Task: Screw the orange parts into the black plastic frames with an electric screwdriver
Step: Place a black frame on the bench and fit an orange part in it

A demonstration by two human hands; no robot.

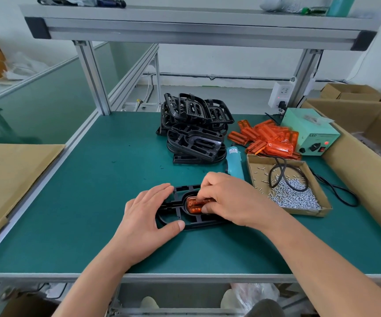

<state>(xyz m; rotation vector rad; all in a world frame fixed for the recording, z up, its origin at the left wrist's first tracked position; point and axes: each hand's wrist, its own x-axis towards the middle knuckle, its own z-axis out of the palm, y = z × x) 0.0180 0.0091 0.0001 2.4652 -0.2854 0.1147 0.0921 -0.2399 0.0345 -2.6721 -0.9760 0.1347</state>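
Observation:
A black plastic frame (172, 208) lies flat on the green mat near the front edge. An orange part (193, 204) sits in its oval opening. My left hand (148, 216) holds the frame's left end, fingers over its far edge and thumb at the near edge. My right hand (228, 197) has its fingers curled down on the orange part, covering its right half. The blue electric screwdriver (234, 161) lies on the mat behind my right hand, untouched. A pile of black frames (194, 129) and a heap of orange parts (267, 138) sit further back.
A shallow cardboard tray (322, 197) of several silver screws lies right of my hands, the screwdriver's black cable looping over it. A pale green power box (310, 133) stands behind. Cardboard boxes (367, 143) line the right side, flat cardboard (13, 175) the left. An aluminium shelf (196, 26) spans overhead.

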